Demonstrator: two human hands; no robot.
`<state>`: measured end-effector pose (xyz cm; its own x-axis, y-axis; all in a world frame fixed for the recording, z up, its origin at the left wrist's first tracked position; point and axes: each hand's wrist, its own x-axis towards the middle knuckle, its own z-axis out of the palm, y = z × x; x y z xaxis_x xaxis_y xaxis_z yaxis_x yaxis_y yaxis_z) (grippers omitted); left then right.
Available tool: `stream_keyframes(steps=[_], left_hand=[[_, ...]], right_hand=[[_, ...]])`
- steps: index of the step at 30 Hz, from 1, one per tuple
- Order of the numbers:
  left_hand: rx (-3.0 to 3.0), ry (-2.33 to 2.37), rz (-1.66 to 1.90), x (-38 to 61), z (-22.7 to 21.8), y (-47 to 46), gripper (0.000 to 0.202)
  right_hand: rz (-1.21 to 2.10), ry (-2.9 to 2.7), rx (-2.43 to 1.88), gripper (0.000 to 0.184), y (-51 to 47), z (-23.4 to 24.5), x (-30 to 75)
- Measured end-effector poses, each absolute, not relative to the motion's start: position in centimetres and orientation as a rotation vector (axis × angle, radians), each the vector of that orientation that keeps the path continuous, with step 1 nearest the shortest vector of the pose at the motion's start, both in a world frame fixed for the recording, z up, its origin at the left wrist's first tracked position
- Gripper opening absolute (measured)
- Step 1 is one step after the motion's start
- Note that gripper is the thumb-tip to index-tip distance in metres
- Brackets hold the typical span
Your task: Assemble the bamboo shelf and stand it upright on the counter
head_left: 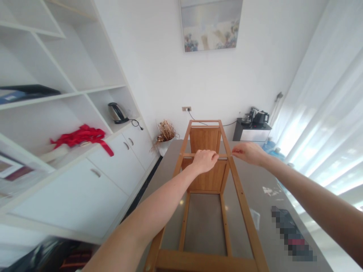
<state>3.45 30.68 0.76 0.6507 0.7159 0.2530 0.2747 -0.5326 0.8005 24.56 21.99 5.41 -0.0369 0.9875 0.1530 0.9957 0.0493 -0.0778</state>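
A bamboo-coloured wooden rack frame (241, 196) lies lengthwise on a grey table (266, 177), stretching away from me. A thin crossbar (187, 155) spans the frame near its far end, above a wooden panel (204, 139). My left hand (204, 160) is closed over the middle of that crossbar. My right hand (247, 152) pinches the crossbar's right end where it meets the right rail. Both forearms reach out over the frame.
White shelving and cabinets (85, 189) run along the left, holding a red ribbon (81, 136) and a steel kettle (117, 112). A vase of dried stems (166, 136) and a small stand with a tea set (253, 121) are beyond the table. White curtains hang on the right.
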Motion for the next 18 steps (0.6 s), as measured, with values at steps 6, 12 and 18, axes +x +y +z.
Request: stream_keyframes(steps=[6, 12, 18], left_hand=[[2.165, 0.79, 0.716, 3.5, 0.9, 30.6, 0.023], [2.109, 0.803, 0.739, 3.5, 0.8, 30.7, 0.023], [2.333, 0.84, 0.712, 3.6, 0.7, 30.7, 0.026]], right_hand=[[-0.2, -2.283, -2.034, 0.021, 22.1, 6.0, 24.1], [-0.257, -2.408, -2.066, 0.023, 22.2, 6.9, 23.3], [-0.373, -2.585, -2.077, 0.026, 22.1, 7.3, 22.4]])
